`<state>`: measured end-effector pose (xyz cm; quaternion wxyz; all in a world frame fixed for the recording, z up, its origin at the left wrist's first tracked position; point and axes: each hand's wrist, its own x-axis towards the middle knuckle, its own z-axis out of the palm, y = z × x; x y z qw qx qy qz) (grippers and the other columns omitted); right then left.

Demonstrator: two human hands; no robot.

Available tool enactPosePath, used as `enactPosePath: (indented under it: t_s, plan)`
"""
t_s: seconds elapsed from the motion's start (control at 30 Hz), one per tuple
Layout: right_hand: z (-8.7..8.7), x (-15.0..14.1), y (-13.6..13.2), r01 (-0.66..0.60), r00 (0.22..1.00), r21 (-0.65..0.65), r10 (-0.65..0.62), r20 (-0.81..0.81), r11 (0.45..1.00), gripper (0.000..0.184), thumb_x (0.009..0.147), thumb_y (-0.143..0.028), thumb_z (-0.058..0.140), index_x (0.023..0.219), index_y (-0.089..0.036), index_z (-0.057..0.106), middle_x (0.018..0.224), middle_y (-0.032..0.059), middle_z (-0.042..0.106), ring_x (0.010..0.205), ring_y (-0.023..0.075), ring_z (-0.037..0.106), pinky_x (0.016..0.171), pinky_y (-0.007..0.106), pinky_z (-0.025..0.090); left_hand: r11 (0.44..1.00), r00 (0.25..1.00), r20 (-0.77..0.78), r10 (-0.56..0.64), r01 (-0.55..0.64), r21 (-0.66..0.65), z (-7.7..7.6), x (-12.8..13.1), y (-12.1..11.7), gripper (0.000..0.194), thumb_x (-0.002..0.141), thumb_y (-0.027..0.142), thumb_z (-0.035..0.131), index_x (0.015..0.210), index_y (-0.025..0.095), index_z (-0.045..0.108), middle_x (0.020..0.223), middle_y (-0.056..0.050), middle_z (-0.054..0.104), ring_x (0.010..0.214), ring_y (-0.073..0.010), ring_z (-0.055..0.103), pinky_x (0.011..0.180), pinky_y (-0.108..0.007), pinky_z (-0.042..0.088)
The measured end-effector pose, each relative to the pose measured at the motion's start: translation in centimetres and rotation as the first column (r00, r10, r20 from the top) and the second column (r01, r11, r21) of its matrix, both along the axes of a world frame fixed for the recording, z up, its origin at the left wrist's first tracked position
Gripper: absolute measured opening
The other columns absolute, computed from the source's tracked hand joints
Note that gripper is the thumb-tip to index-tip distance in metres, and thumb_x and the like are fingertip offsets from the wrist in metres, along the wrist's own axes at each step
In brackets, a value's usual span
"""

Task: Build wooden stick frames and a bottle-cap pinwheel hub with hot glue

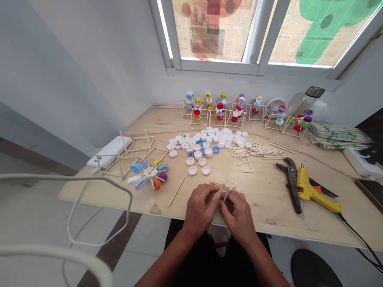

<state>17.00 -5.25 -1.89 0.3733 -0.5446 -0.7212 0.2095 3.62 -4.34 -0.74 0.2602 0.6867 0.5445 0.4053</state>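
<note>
Both hands meet at the near edge of a plywood table [269, 199]. My left hand [200, 209] and my right hand [237, 213] are both closed on a small bundle of thin wooden sticks [224, 190], fingertips pinched together around it. Beyond them lies a heap of white and blue bottle caps [206, 143] and a loose pile of wooden sticks [257, 151]. A pinwheel of coloured caps on sticks [149, 174] lies to the left, beside a frame of sticks [131, 153].
A yellow glue gun [311, 190] and black pliers [291, 179] lie at the right, with a cable running off the edge. Several finished cap-and-stick models [239, 109] line the back under the window. A bag of sticks [338, 137], a white box [109, 151] and a white cable [98, 199] are also about.
</note>
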Motion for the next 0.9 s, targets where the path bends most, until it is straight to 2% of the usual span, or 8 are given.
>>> enactPosePath:
  t_s: [0.2,0.33,0.43,0.53,0.7,0.9]
  plan:
    - [-0.1,0.0,-0.1,-0.009,1.0,0.004,0.009,0.017,1.0,0.017,0.086,-0.022,0.047,0.071,-0.019,0.052,0.066,-0.0004,0.057,0.067,0.0157,0.052,0.07,0.029,0.038,1.0,1.0,-0.006,-0.023,0.023,-0.001,-0.3,0.1,-0.1,0.015,0.084,0.029,0.049,0.081,0.02,0.06,0.082,-0.005,0.065,0.083,-0.0194,0.058,0.075,-0.033,0.047]
    - [0.0,0.0,-0.1,-0.008,1.0,0.008,0.008,0.03,1.0,0.014,0.085,-0.023,0.048,0.077,-0.019,0.057,0.068,0.0001,0.06,0.069,0.0161,0.055,0.07,0.029,0.039,1.0,1.0,0.024,0.003,-0.003,-0.028,-0.8,0.0,-0.2,0.018,0.085,0.029,0.046,0.072,0.02,0.055,0.076,-0.004,0.062,0.078,-0.0176,0.057,0.073,-0.031,0.046]
    - [0.1,0.0,-0.1,0.007,1.0,0.011,-0.007,-0.003,1.0,0.015,0.085,-0.023,0.048,0.078,-0.019,0.06,0.071,0.0012,0.064,0.071,0.0163,0.058,0.071,0.029,0.041,0.998,0.997,0.063,0.051,-0.049,-0.032,-1.0,-0.3,-0.2,0.022,0.086,0.032,0.045,0.069,0.02,0.051,0.074,-0.003,0.061,0.074,-0.0166,0.057,0.069,-0.03,0.046]
    - [0.1,0.5,0.1,0.024,0.996,-0.048,-0.028,-0.082,0.999,0.017,0.085,-0.027,0.047,0.079,-0.019,0.061,0.076,0.0023,0.066,0.073,0.0169,0.06,0.07,0.028,0.044,0.998,0.997,0.031,0.063,-0.063,-0.029,-1.0,-0.7,-0.2,0.024,0.088,0.034,0.041,0.071,0.02,0.051,0.072,-0.003,0.059,0.071,-0.0166,0.056,0.066,-0.029,0.045]
    - [0.2,3.0,0.5,0.119,0.977,-0.135,-0.14,-0.162,0.984,0.021,0.083,-0.034,0.049,0.082,-0.018,0.064,0.08,0.0041,0.068,0.075,0.0188,0.062,0.069,0.028,0.047,0.996,0.993,-0.07,0.094,-0.093,0.007,-1.0,-1.4,-0.2,0.029,0.088,0.035,0.041,0.064,0.02,0.047,0.064,-0.001,0.054,0.064,-0.0153,0.052,0.06,-0.027,0.042]
    - [0.8,6.3,0.1,0.271,0.937,-0.21,-0.307,-0.167,0.939,0.027,0.082,-0.04,0.05,0.088,-0.018,0.064,0.078,0.0045,0.069,0.073,0.0191,0.064,0.065,0.027,0.048,0.994,0.991,-0.085,0.108,-0.108,-0.001,-1.2,-1.8,-0.1,0.03,0.087,0.036,0.042,0.061,0.02,0.045,0.059,0.001,0.05,0.059,-0.014,0.049,0.056,-0.025,0.039]
